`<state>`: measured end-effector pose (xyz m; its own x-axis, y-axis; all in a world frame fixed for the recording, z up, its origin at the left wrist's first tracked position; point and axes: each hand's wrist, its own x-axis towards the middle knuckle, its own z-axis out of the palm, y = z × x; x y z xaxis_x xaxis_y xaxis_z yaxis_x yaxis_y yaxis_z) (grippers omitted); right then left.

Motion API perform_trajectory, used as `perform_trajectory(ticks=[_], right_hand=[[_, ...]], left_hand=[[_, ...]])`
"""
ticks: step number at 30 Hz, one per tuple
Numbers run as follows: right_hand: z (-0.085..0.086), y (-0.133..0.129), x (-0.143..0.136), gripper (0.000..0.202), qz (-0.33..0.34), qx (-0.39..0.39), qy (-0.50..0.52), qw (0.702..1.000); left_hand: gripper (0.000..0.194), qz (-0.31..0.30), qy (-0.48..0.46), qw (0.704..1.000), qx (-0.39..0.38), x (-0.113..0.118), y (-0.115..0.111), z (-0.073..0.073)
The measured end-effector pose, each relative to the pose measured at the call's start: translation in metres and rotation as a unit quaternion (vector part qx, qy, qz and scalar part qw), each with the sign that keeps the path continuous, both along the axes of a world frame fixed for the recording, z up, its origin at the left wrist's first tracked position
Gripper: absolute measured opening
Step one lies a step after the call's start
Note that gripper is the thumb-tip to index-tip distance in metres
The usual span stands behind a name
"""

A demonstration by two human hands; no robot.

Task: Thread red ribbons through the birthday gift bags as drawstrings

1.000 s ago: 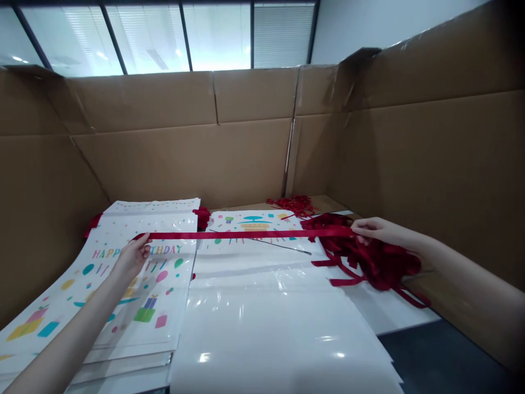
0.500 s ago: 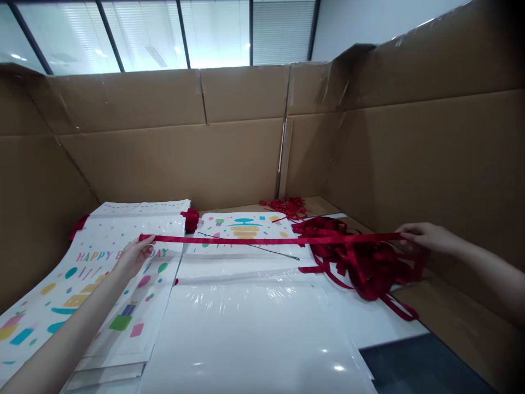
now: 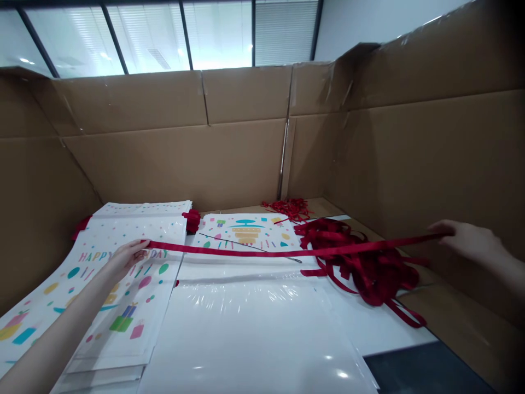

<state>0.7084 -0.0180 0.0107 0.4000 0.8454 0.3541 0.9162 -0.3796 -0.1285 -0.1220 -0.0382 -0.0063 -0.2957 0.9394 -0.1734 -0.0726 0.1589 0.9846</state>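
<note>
A long red ribbon (image 3: 254, 253) stretches between my two hands, sagging slightly in the middle. My left hand (image 3: 128, 256) pinches its left end above the printed birthday bags (image 3: 156, 284). At the far right, my right hand (image 3: 471, 239) is closed on the other end. Beneath the right part of the strip lies a tangled heap of red ribbon (image 3: 365, 268). A thin metal needle-like rod (image 3: 213, 239) lies under the strip, across a second stack of white plastic bags (image 3: 254, 328) with a cake print at the far end.
Tall cardboard walls (image 3: 172, 158) surround the work surface at the back and sides. A small pile of red scraps (image 3: 291, 208) lies by the back wall. Bunched red ribbon (image 3: 191, 221) sits at the upper right of the printed stack. A dark surface (image 3: 414, 366) shows at lower right.
My right hand has moved further right with its ribbon end, and my left hand slightly left and down. The strip, straight before, now sags and hangs a little lower in the middle.
</note>
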Motion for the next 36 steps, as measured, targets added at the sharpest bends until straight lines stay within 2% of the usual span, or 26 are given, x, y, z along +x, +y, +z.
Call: perform_trajectory(ticks=[2, 4, 6, 7, 9, 11, 13, 14, 17, 20, 24, 27, 30, 32, 36], right_hand=[[0.009, -0.002, -0.01, 0.035, -0.003, -0.028, 0.018, 0.999], [0.021, -0.003, -0.031, 0.04, -0.007, -0.004, 0.001, 1.0], [0.03, -0.005, -0.068, 0.039, -0.011, 0.036, -0.035, 0.999], [0.032, -0.007, -0.093, 0.039, 0.012, 0.05, -0.048, 0.997], [0.029, -0.014, -0.152, 0.042, 0.128, 0.094, -0.056, 0.986], [0.017, -0.029, -0.22, 0.041, 0.284, 0.1, -0.021, 0.953], [-0.002, -0.052, -0.285, 0.04, 0.446, 0.015, 0.038, 0.894], [-0.011, -0.066, -0.312, 0.038, 0.499, -0.033, 0.066, 0.863], [-0.036, -0.103, -0.363, 0.047, 0.587, -0.181, 0.112, 0.781], [-0.052, -0.12, -0.374, 0.063, 0.607, -0.273, 0.136, 0.734], [-0.063, -0.116, -0.362, 0.064, 0.608, -0.285, 0.151, 0.725], [-0.066, -0.11, -0.351, 0.063, 0.604, -0.292, 0.152, 0.726], [-0.062, -0.103, -0.343, 0.066, 0.598, -0.311, 0.149, 0.724], [-0.055, -0.097, -0.344, 0.066, 0.588, -0.303, 0.156, 0.733], [-0.031, -0.083, -0.374, 0.052, 0.568, -0.175, 0.234, 0.769]], left_hand=[[0.023, -0.034, 0.033, 0.999, -0.002, 0.015, -0.002, 0.003], [0.022, -0.069, 0.066, 0.995, 0.013, 0.033, -0.003, 0.007], [0.021, -0.114, 0.088, 0.989, 0.029, 0.055, -0.004, 0.013], [0.021, -0.134, 0.09, 0.986, 0.036, 0.066, -0.004, 0.016], [0.019, -0.164, 0.091, 0.981, 0.054, 0.087, -0.004, 0.023], [0.017, -0.197, 0.098, 0.972, 0.077, 0.107, -0.003, 0.028], [0.016, -0.228, 0.111, 0.963, 0.093, 0.122, -0.003, 0.031], [0.017, -0.24, 0.117, 0.959, 0.099, 0.127, -0.003, 0.031], [0.019, -0.265, 0.13, 0.949, 0.112, 0.136, -0.004, 0.032], [0.02, -0.28, 0.143, 0.942, 0.117, 0.135, -0.007, 0.034], [0.022, -0.288, 0.153, 0.939, 0.111, 0.131, -0.009, 0.035], [0.023, -0.291, 0.146, 0.939, 0.111, 0.131, -0.007, 0.034], [0.022, -0.308, 0.13, 0.934, 0.121, 0.136, -0.005, 0.033], [0.021, -0.32, 0.124, 0.93, 0.128, 0.143, -0.007, 0.034], [0.024, -0.352, 0.108, 0.921, 0.126, 0.164, -0.013, 0.036]])
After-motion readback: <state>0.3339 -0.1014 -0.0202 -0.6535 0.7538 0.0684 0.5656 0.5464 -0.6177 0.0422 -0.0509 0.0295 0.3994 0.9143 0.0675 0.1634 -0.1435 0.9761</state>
